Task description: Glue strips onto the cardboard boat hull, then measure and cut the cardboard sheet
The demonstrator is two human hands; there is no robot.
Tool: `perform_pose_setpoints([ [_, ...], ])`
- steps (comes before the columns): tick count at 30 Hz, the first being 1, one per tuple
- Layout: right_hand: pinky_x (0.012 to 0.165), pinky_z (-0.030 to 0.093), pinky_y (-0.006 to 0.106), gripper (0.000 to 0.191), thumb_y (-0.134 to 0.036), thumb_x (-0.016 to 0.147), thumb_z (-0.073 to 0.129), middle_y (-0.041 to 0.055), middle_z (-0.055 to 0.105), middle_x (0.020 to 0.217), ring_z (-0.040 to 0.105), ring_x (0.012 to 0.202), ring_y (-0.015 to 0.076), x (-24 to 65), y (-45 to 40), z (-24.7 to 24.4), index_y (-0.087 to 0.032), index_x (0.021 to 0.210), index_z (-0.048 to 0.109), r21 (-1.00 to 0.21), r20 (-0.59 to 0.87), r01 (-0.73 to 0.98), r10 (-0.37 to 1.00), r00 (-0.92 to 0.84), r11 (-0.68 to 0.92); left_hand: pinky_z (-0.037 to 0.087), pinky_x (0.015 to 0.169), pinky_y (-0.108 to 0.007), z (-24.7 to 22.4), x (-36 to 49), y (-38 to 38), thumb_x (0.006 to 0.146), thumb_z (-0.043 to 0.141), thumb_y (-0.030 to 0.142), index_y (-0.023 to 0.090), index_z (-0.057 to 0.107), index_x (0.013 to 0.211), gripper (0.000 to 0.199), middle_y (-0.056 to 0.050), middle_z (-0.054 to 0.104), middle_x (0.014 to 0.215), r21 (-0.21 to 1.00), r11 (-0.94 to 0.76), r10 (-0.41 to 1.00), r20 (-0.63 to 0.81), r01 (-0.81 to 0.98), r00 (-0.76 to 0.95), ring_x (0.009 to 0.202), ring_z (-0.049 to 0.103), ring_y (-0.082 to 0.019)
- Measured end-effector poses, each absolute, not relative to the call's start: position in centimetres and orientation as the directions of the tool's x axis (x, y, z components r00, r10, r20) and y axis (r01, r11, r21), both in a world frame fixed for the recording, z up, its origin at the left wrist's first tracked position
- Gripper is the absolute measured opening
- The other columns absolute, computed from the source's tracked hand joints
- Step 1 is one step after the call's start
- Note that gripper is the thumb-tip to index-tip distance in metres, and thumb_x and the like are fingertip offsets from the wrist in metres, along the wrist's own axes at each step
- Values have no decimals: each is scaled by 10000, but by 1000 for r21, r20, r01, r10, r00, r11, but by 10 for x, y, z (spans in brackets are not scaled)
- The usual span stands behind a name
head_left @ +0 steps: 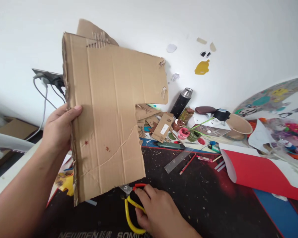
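Note:
My left hand [58,127] grips the left edge of a large piece of brown cardboard [106,109], thumb on its front face. The cardboard is held upright above the table, with a notch cut from its right side, torn spots and a crease across its lower part. Below its bottom edge, my right hand [159,208] is closed around a pair of scissors [132,205] with red and yellow handles. The scissor blades are mostly hidden by the cardboard, so I cannot tell whether they touch it.
On the dark mat [188,198] lie a clear ruler [177,161] and a red pencil [188,164]. Behind stand a black thermos [181,102] and open paint pots [183,133]. Red paper [263,172] curls at right. Cardboard scraps [147,114] are piled near the wall.

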State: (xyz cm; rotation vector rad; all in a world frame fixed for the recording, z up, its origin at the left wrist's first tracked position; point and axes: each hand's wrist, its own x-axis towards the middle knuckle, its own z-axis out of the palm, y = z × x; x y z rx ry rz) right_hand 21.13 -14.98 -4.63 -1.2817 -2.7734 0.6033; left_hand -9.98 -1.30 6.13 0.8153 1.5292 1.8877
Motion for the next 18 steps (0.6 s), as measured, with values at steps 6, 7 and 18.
perform_pose_setpoints([
  [6, 752, 591, 304, 366, -239, 820, 745, 50, 798, 1074, 755, 810, 214, 221, -146, -43, -259, 1185, 758, -753, -158, 617, 846, -509, 231, 646, 596, -293, 67, -110, -13, 703, 801, 252, 175, 764, 887, 204, 23, 706, 649, 971, -157, 724, -13, -183, -690, 485, 598, -151],
  [7, 687, 563, 274, 306, -251, 825, 747, 36, 781, 991, 721, 742, 185, 224, -145, -43, -251, 1130, 760, -827, -179, 547, 860, -479, 132, 661, 631, -302, 68, -111, -13, 712, 800, 253, 179, 764, 892, 198, 24, 709, 656, 969, -154, 725, -21, -192, -689, 493, 605, -152],
  [18, 390, 246, 181, 509, -670, 911, 770, -5, 643, 803, 372, 376, 17, 257, -115, -35, -232, 1158, 694, -874, -179, -398, 946, -268, -279, 716, 730, -383, 71, -113, -11, 748, 781, 269, 194, 775, 936, 202, -14, 795, 733, 957, -52, 779, -139, -284, -612, 662, 781, -256],
])
